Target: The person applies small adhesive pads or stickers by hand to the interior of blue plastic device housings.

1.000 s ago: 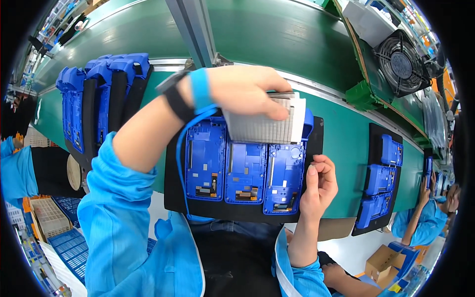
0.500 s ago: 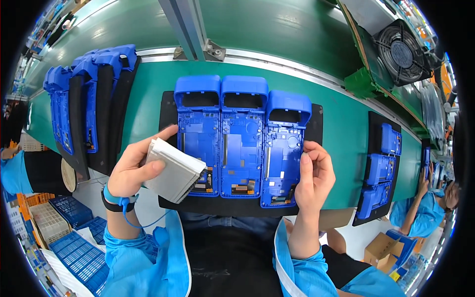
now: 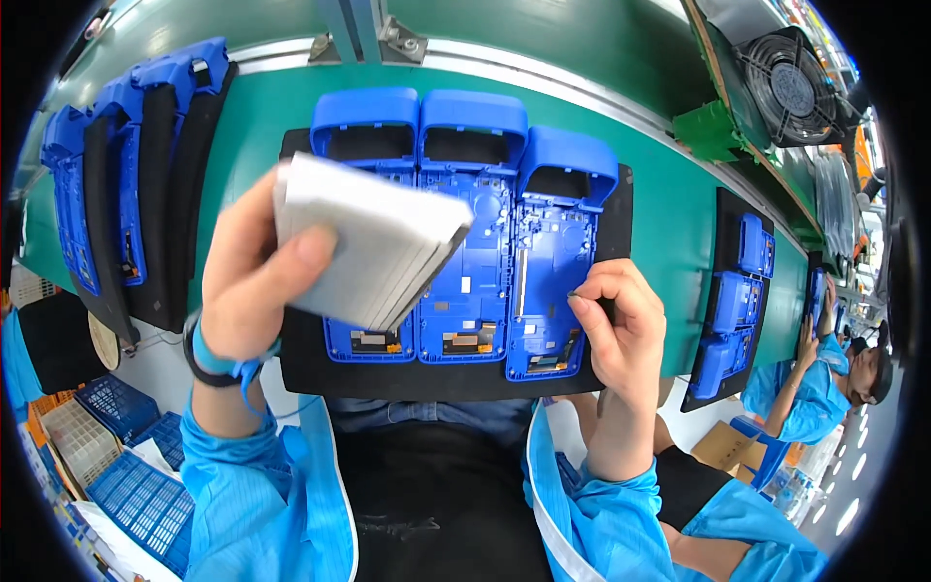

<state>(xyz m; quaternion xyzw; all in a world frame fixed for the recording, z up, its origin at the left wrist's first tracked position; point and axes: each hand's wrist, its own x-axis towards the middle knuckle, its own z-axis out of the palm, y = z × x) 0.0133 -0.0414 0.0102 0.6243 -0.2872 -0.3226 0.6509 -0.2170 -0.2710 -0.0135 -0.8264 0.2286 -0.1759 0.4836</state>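
A thick stack of white and silver-grey sheets is in my left hand, thumb on its face and fingers behind; it covers much of the left housing. My right hand is closed in a pinch above the right edge of the right blue plastic housing, with a tiny dark piece at its fingertips, too small to name. Beside it lie the middle blue housing and the left blue housing, side by side on a black mat. A blue strap and cord circle my left wrist.
More blue housings stand with black mats at the far left. On the right, small blue housings rest on another black mat. A black fan sits at the upper right. Another person works beyond. Plastic crates stand lower left.
My left hand has lifted the stack of sheets up and to the right, across the left housing. My right fingers have left the right housing's edge and now pinch a tiny dark piece.
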